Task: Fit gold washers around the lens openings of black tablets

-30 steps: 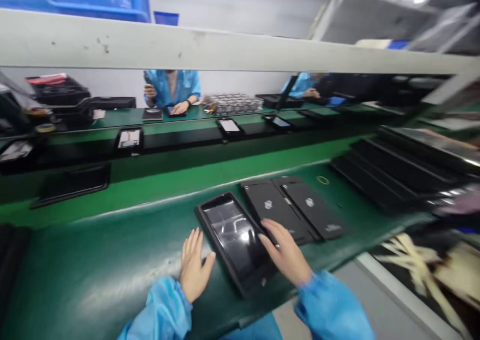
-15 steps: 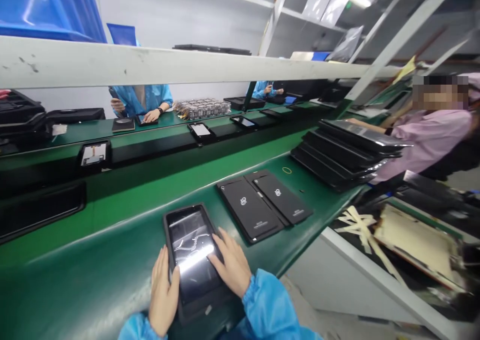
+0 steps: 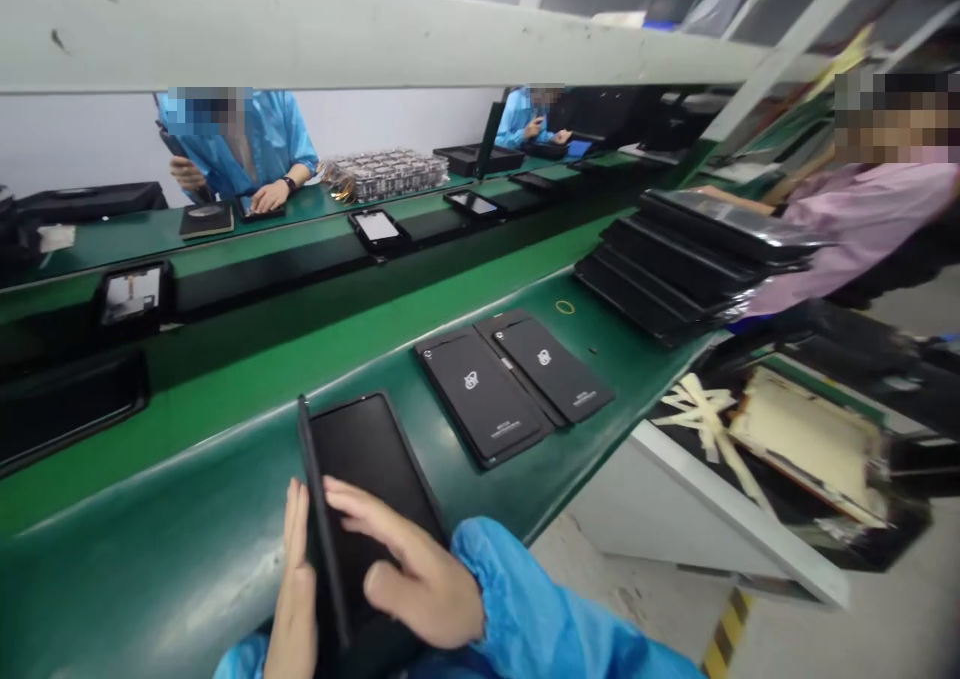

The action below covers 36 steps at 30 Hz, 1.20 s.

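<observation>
A black tablet point(image 3: 375, 459) is tipped up on its left long edge on the green bench mat point(image 3: 165, 549), its dark face turned to the right. My left hand point(image 3: 292, 589) lies flat along its raised left edge, fingers straight. My right hand point(image 3: 412, 569) rests on the tablet's face, fingers spread and a little curled. Both sleeves are light blue. Two black back covers point(image 3: 517, 379) with white logos lie side by side just right of the tablet.
A stack of black trays point(image 3: 675, 269) stands at the bench's right end, beside a person in a pink coat point(image 3: 862, 229). Across a black conveyor point(image 3: 262, 284) carrying devices, two people in blue coats work. A white shelf beam point(image 3: 375, 39) runs overhead.
The tablet was lying flat with its glossy screen up; it has now been lifted onto its left edge. My left hand moved against that edge and my right hand stayed on its face.
</observation>
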Available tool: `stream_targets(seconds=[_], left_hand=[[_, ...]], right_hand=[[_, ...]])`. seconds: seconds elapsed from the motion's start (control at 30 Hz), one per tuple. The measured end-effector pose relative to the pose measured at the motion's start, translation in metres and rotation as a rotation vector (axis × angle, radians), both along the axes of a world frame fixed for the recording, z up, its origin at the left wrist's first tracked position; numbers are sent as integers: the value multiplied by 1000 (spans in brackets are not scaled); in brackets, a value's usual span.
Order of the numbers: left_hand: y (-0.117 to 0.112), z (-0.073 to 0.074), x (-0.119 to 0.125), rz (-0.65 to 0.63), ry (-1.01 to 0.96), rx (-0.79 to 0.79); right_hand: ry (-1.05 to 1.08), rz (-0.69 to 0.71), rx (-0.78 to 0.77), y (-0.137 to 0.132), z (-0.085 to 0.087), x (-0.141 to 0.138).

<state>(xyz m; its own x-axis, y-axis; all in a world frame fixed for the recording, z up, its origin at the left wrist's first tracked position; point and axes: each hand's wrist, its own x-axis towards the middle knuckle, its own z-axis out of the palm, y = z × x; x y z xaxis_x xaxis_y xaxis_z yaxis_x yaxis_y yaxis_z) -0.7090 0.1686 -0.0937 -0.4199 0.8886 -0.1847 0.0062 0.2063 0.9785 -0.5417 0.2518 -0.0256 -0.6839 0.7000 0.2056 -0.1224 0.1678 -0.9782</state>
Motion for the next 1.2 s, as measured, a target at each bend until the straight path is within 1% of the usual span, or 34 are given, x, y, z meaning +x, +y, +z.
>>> stream_targets(seconds=[0.03, 0.07, 0.1, 0.13, 0.17, 0.2, 0.27, 0.3, 0.33, 0.4, 0.47, 0.57, 0.7, 0.93, 1.03, 1.1, 1.13, 1.2], left_hand=[[-5, 10, -7, 48, -166, -49], [-9, 19, -15, 106, -321, -114], [-11, 28, -23, 155, -436, -185], [-13, 35, -32, 186, -499, -251], [-13, 42, -38, 205, -522, -304], [-12, 46, -43, 216, -524, -344], [-8, 51, -42, 233, -527, -380], [-6, 52, -38, 240, -541, -369], [-4, 52, -31, 244, -558, -343], [-2, 52, -14, 211, -573, -261], [-1, 52, 1, 159, -570, -183], [-1, 54, 14, 97, -541, -109], [-4, 59, 17, 32, -526, -52], [-10, 57, 19, -4, -510, -38], [-8, 53, 17, -74, -486, -41], [-4, 48, 15, -127, -397, -51], [-3, 44, 14, -131, -320, -54], [-5, 37, 10, -84, -123, -45]], right_hand=[[3, 101, 21, -3, 4, -7], [-24, 172, 54, -5, 4, -14], [-64, 212, 90, -7, 0, -19], [-106, 222, 117, -9, -6, -23], [-145, 190, 124, -10, -15, -26], [-184, 114, 108, -10, -24, -26], [-215, -109, 3, -10, -40, -21], [-186, -189, -89, -10, -46, -17], [-137, -222, -201, -9, -49, -13], [-31, -207, -403, -7, -49, -7], [12, -215, -506, -6, -44, -3], [31, -296, -507, -7, -39, 0], [50, -313, -509, -9, -42, 4], [18, -321, -502, -13, -50, 11], [13, -323, -496, -13, -49, 11], [-13, -326, -490, -11, -49, 13], [-38, -343, -482, -8, -50, 14], [-110, -409, -462, -2, -56, 19]])
